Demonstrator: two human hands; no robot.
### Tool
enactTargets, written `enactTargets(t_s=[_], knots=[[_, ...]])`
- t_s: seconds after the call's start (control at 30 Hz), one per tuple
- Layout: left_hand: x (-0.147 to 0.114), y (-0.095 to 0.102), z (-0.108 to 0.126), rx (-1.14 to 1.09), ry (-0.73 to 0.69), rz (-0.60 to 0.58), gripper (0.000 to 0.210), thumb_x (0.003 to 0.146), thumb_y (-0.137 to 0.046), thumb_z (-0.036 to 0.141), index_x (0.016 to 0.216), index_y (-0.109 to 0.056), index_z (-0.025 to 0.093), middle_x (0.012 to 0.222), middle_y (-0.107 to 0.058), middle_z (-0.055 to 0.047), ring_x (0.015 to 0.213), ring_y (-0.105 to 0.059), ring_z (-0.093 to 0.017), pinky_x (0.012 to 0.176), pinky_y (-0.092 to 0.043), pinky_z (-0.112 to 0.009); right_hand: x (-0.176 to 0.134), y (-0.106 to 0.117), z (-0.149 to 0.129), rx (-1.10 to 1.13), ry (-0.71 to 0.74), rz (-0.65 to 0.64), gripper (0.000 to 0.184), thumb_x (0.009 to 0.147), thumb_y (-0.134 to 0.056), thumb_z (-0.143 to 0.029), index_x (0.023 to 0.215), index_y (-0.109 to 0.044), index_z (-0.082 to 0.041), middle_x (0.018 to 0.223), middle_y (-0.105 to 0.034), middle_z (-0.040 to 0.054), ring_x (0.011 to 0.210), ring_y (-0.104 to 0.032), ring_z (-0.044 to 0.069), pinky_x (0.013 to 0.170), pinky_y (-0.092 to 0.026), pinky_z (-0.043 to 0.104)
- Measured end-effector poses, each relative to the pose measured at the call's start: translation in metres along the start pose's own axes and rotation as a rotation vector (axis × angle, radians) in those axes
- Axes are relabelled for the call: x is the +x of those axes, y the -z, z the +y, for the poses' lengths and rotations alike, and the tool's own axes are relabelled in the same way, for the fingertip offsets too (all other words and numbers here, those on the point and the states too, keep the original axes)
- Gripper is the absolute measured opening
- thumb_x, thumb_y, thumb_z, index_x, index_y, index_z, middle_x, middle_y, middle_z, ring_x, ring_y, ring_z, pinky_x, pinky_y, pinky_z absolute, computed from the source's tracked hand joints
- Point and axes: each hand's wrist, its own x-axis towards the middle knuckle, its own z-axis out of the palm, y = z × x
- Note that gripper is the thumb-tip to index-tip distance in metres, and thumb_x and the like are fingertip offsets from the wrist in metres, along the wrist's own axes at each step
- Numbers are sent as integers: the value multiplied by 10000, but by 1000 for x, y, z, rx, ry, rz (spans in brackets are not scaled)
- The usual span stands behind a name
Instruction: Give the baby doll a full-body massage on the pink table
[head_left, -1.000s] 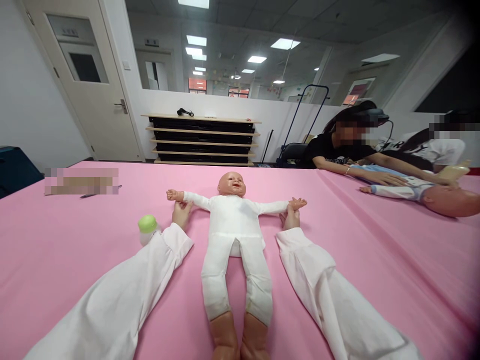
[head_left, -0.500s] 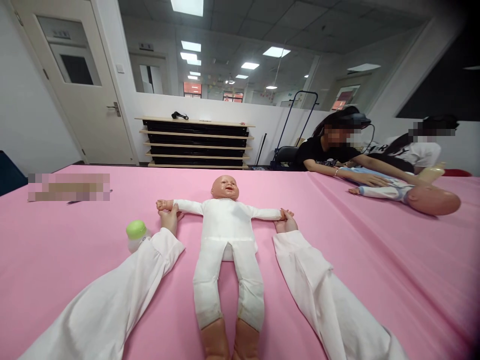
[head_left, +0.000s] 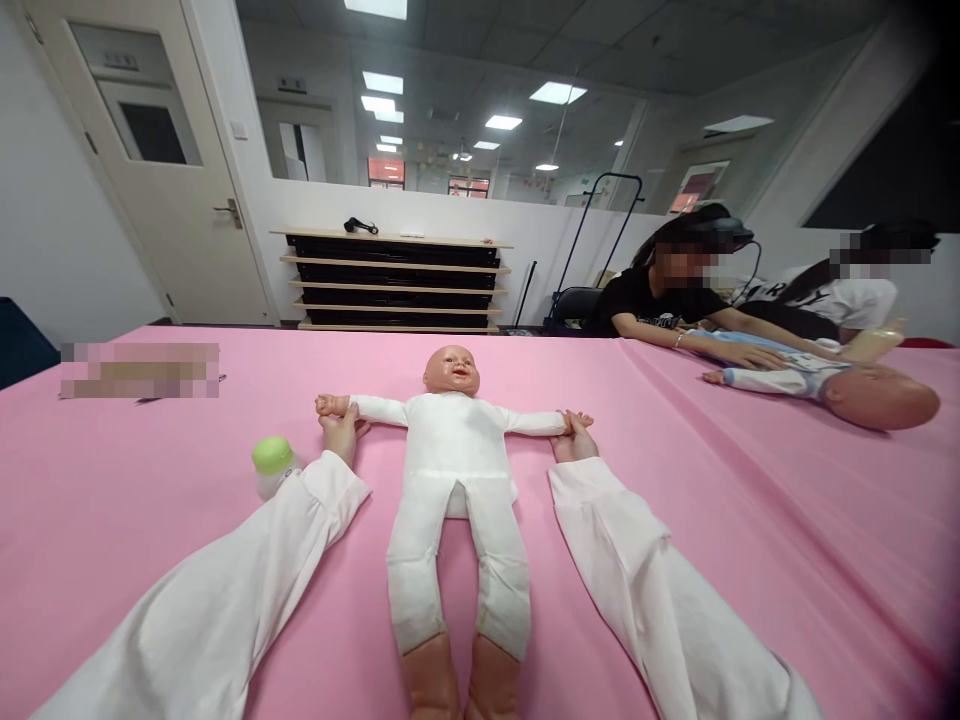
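White-clothed baby doll (head_left: pixel 457 437) with smooth tan head (head_left: pixel 451 373), supine on the pink cloth-covered table (head_left: pixel 660 430); long axis near-to-far, head at the far end. Left hand (head_left: pixel 340 436) and right hand (head_left: pixel 576 442), nearly closed, grip its wrists; some fingers hidden, toes cut off.

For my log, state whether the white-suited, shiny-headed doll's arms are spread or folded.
Spread: the doll has both arms stretched out sideways, left hand and right hand each holding one.
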Motion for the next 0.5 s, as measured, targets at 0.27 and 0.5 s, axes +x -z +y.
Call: enactTargets(t_s=[0.27,0.5], knots=[[6,-1,1,-311,200,58,537,762,-577,172,1201,-269,182,1098,-513,-125,669,-629,-112,601,-554,-278,9,0,11,267,-213,103,197,752,-562,-270,944,-516,-261,1111,-513,-34,930,-561,97,829,-505,325],[6,0,1,-338,210,36,530,750,-586,177,1183,-283,211,1052,-527,-87,662,-616,-101,581,-557,-267,7,-1,11,287,-207,121,216,675,-538,-96,843,-489,-221,1152,-461,-22,1016,-523,101,931,-447,354]])
